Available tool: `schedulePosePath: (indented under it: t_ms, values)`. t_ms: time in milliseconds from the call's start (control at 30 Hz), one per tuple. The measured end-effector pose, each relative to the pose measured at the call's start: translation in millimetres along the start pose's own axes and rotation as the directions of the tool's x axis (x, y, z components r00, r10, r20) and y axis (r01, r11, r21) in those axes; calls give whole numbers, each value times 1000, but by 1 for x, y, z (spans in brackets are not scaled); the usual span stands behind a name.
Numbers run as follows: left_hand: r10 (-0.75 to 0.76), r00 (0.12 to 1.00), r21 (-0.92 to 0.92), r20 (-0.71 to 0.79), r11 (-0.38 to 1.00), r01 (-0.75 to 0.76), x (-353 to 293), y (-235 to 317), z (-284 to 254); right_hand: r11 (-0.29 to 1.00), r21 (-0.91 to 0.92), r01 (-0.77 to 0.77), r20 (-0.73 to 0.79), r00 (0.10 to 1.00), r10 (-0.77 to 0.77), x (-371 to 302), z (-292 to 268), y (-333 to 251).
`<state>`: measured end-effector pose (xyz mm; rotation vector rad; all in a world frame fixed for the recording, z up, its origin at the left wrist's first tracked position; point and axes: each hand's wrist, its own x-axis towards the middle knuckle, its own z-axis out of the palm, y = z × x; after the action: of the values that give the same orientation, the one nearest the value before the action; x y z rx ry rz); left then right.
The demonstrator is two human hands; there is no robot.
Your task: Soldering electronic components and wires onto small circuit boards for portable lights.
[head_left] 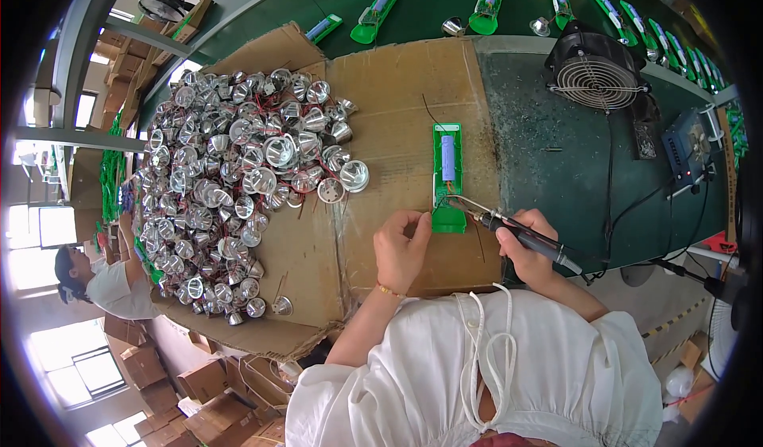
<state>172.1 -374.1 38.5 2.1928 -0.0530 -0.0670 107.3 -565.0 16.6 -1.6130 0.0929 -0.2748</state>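
Observation:
A green plastic flashlight housing (449, 223) lies on the cardboard in front of me, with a purple-blue cylindrical battery cell (448, 157) and thin wires inside. My right hand (530, 247) is wrapped around the handle of a soldering iron (524, 239). The iron's metal tip reaches over the wires at the lower part of the housing; whether it touches them is unclear. At the housing's left edge, my left hand (400, 247) has thumb and forefinger pinched together. What they pinch is too small to make out.
Shiny reflector cups (262, 181) with red wires are heaped on cardboard (381, 89) at left. A black fan (600, 77) and a blue soldering station (687, 149) with cables stand at right. More green housings (486, 10) line the far side. A co-worker (115, 284) is at far left.

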Motion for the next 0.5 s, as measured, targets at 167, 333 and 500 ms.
schedulePosePath:
  t_ms: [167,333,500]
  values:
    - [3,1000,9,-7,1000,-3,-1,-2,3,997,-54,51,-16,999,-52,-2,-1,0]
    - [-16,1000,11,-13,1000,16,1,0,3,998,59,23,-50,999,-20,-3,-6,-13]
    - [2,1000,30,-20,1000,-1,1,0,3,997,-24,73,0,997,-73,-7,-15,-7]
